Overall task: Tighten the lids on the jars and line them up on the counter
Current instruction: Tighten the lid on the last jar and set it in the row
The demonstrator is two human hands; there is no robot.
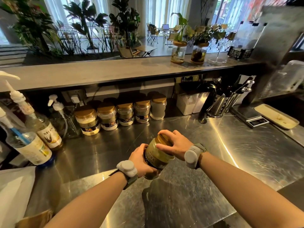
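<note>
Centre frame, above the steel counter (205, 145): left hand (141, 162) grips the green jar (156, 157) body, right hand (176, 145) clasps its gold lid (162, 140); brace the body firm, twist lid squarely until snug.

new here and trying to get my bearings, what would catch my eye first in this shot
First, the clear jar of greenish powder, held tilted over the steel counter at centre: the left hand grips its body, the right hand its gold lid. Next, the row of five gold-lidded jars at the back beneath the grey shelf.
</note>
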